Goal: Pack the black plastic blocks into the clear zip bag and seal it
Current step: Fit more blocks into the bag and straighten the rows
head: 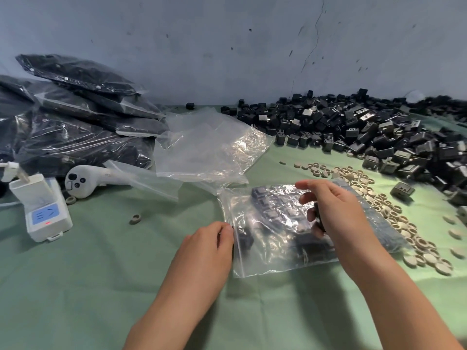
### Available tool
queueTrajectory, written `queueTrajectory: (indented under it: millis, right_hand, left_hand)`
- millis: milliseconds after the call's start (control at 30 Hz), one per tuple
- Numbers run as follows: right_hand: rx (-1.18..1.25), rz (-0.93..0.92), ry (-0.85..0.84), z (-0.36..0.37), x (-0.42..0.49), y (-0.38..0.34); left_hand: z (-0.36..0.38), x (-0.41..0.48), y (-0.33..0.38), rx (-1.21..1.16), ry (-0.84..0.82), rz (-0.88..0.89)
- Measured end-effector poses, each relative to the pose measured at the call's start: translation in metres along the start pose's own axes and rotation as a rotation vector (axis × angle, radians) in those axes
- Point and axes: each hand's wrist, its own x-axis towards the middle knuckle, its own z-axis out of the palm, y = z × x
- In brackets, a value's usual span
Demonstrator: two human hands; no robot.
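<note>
On the green cloth (101, 274) the clear zip bag (265, 263) lies flat in front of the person, its zip edge towards the left. It is partly filled: packed blocks (267, 198) show dark through the film in rough rows.

The left hand (209, 243) rests on the cloth with its fingertips curled and pinching the bag's zip edge. The right hand (336, 210) is over the middle of the bag, fingers and thumb bent around a black block (316, 218).

To the right, a big loose pile of black blocks (366, 132) runs along the grey wall (227, 46). Between that pile and the bag lies a scatter of beige round caps (384, 203), some of them touching the bag's right edge.

Behind the bag is a heap of empty clear bags (207, 147). At far left, filled bags (75, 109) of dark parts are stacked on one another.

In front of that stack lie a white handheld controller (86, 180) and a white socket box (45, 210) with a blue panel bearing white socket-shaped marks and a small red light. No brand name or lettering can be read anywhere; a faint mark on the controller's handle is too small to make out.
</note>
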Motion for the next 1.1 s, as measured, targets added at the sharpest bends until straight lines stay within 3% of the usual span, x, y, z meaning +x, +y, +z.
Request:
queueTrajectory:
  millis: [133,200,667,967,1100]
  right_hand:
    - [0.001,0.009,-0.002,-0.001,0.003,-0.001]
    - [0.002,0.017,-0.009,0.000,0.004,-0.001]
    - [-0.012,0.060,-0.012,-0.001,0.014,-0.001]
    - [-0.001,0.076,-0.010,-0.006,0.012,0.000]
    - [-0.008,0.075,-0.016,-0.006,0.009,0.003]
  left_hand:
    - [-0.001,0.004,0.003,-0.255,0.113,-0.075]
    - [0.002,0.006,0.008,-0.395,0.069,-0.125]
    - [0.017,0.019,0.010,-0.386,-0.050,-0.105]
    - [0.007,0.020,0.022,-0.956,-0.263,-0.433]
    - [0.003,0.019,0.020,-1.066,-0.347,-0.468]
